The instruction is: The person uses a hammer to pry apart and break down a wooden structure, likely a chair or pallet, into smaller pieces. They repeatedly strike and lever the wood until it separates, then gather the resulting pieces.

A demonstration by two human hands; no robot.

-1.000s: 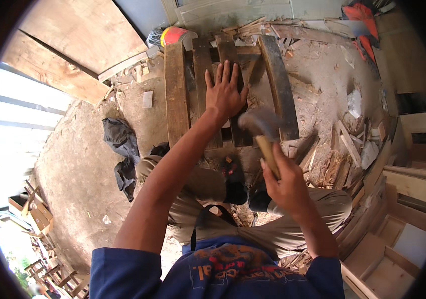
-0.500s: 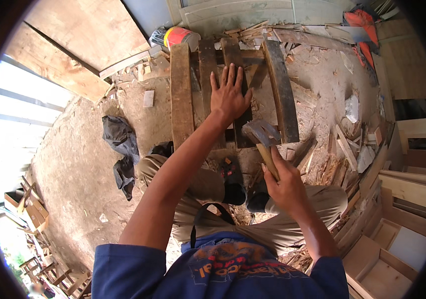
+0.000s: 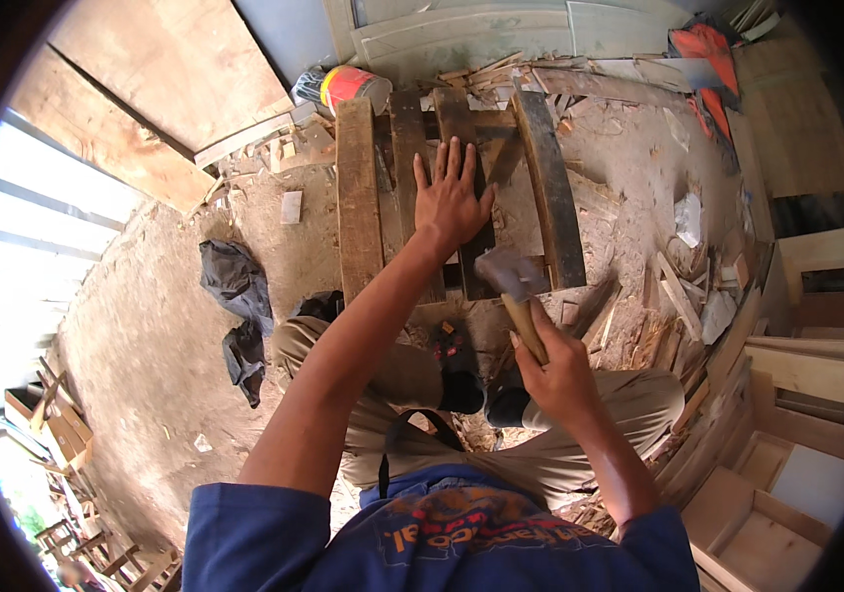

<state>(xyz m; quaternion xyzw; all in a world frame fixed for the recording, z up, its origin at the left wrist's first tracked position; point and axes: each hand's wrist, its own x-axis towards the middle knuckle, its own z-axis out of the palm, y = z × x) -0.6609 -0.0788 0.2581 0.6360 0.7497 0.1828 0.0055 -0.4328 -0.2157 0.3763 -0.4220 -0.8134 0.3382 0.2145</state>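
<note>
A dark wooden slatted frame (image 3: pixel 359 197) lies before my knees, its slats running away from me with gaps between them. My left hand (image 3: pixel 453 200) rests flat on the middle slats, fingers spread. In my right hand (image 3: pixel 557 370) is a claw hammer (image 3: pixel 524 321), gripped by its wooden handle. The hammer's metal head is slightly blurred and hangs at the near end of the frame, between the third slat and the right-hand slat. I cannot tell whether the head touches the wood.
Wood scraps (image 3: pixel 674 296) and splinters litter the ground on the right, near pale wooden drawers (image 3: pixel 787 493). A bucket (image 3: pixel 351 87) lies behind the frame. A dark cloth (image 3: pixel 234 286) lies to the left. Plywood sheets (image 3: pixel 170 69) lean at the back left.
The hammer head has tilted and shifted slightly left, with my right hand still around the handle. My left hand stays on the slats. The whole view has shifted a little.
</note>
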